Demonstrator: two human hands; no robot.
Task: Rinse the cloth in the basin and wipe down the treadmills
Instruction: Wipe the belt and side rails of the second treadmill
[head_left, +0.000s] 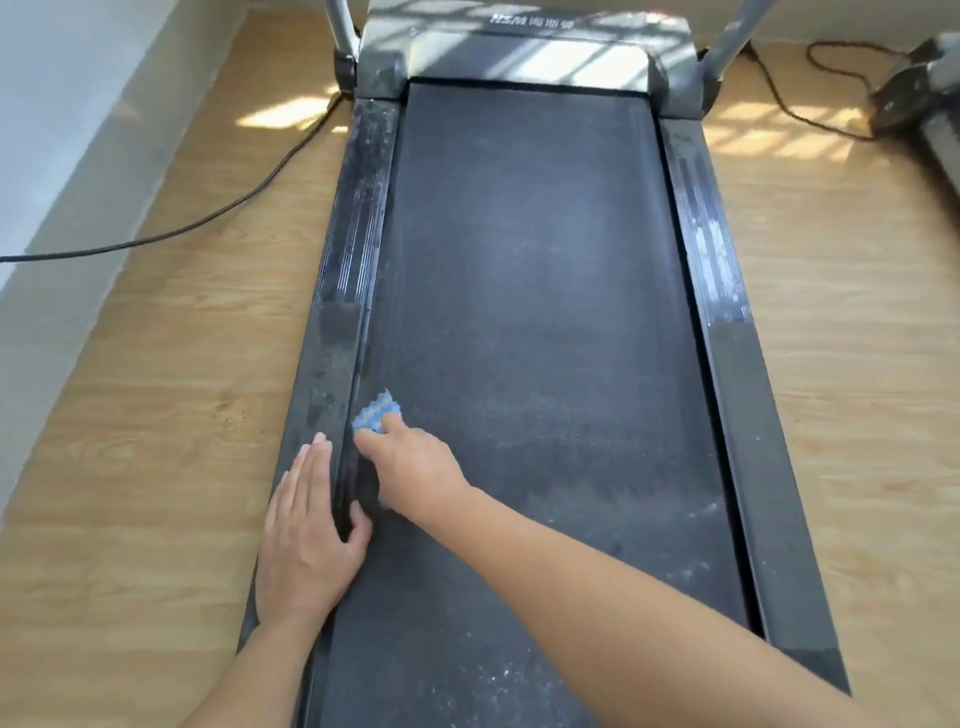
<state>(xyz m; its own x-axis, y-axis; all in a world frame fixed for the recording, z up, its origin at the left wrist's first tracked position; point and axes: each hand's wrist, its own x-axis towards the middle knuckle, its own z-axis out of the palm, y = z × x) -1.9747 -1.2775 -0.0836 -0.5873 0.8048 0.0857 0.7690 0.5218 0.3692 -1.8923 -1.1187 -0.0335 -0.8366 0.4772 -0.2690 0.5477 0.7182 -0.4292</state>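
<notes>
My right hand (415, 467) grips the bunched blue-and-white cloth (375, 413) against the treadmill (545, 312), at the left edge of its dark, dusty, white-flecked belt. A second treadmill (930, 98) sits far right.

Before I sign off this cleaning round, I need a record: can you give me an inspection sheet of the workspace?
Surface: treadmill belt dusty, white specks near the right edge.
Job's things: blue cloth on the belt's left edge; basin not seen.
Clutter: nothing seen.
Grips: left hand flat on the left side rail; right hand holds the cloth.
Cables: black cable on the wooden floor at left; a second cable at right.
Surroundings: white wall at left, second treadmill at right.
</notes>
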